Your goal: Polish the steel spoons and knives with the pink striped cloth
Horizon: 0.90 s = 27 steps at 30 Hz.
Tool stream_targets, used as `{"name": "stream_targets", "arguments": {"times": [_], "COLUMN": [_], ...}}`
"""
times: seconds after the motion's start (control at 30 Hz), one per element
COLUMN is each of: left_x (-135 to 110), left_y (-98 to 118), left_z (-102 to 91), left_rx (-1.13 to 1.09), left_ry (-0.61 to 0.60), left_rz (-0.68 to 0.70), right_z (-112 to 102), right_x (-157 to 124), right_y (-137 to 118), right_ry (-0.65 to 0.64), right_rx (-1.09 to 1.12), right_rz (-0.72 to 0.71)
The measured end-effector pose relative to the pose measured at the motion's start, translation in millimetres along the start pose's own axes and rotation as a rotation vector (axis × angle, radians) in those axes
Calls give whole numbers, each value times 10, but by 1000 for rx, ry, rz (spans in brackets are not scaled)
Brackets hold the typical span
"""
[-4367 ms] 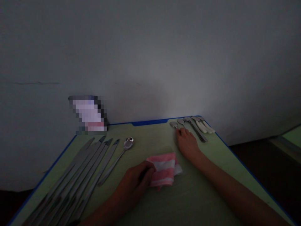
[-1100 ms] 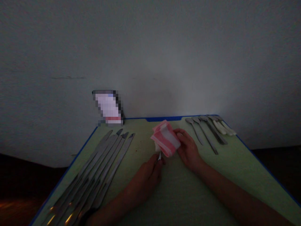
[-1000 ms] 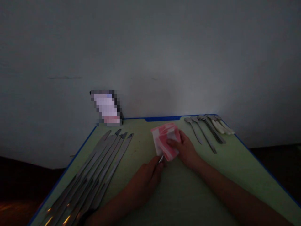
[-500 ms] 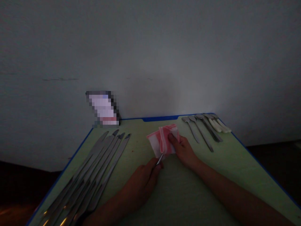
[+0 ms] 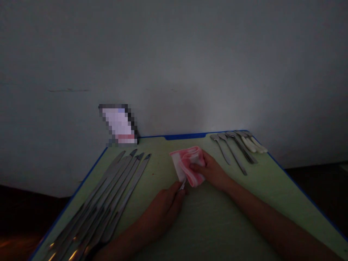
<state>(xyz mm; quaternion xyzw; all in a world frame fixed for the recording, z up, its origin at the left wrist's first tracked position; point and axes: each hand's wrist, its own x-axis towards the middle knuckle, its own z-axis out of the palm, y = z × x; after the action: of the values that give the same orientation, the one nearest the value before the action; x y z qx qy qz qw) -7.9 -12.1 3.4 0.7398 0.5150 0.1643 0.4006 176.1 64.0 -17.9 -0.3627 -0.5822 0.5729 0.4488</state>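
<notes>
Over the middle of the green table (image 5: 217, 221), my right hand (image 5: 210, 169) is closed on a folded pink-and-white cloth (image 5: 191, 163), its thumb pressed on top. My left hand (image 5: 168, 203), just below and to the left, grips a thin metal utensil (image 5: 183, 184). The utensil's far end goes into the cloth and is hidden there, so I cannot tell what kind it is. Nearest to my left arm lie several table knives (image 5: 130, 188) in a slanted row.
At the back right lie several metal spoons (image 5: 233, 156) and some white-handled utensils (image 5: 251, 144). A blurred-out upright device (image 5: 119, 125) leans against the grey wall (image 5: 174, 65) at the back left. A blue edge (image 5: 186, 136) runs round the table.
My right hand and the cloth have moved slightly down toward my left hand, and the cloth is more bunched over the utensil. Less of the utensil's metal shows. The left hand has barely shifted.
</notes>
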Motion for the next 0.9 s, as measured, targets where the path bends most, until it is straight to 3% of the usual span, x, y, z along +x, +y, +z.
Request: {"name": "stream_targets", "arguments": {"times": [0.27, 0.53, 0.7, 0.9], "left_x": [-26, 26, 65, 38], "left_y": [46, -4, -69, 9], "left_z": [-34, -58, -49, -28], "left_rx": [23, -132, -302, -136], "left_ry": [-15, -12, -12, 68], "left_rz": [12, -3, -71, 24], "right_z": [8, 89, 297, 541], "right_x": [6, -60, -156, -237], "right_y": [-41, -55, -88, -4], "right_ry": [27, 278, 439, 429], "right_rx": [-101, -229, -7, 319], "right_rz": [-32, -51, 44, 155]}}
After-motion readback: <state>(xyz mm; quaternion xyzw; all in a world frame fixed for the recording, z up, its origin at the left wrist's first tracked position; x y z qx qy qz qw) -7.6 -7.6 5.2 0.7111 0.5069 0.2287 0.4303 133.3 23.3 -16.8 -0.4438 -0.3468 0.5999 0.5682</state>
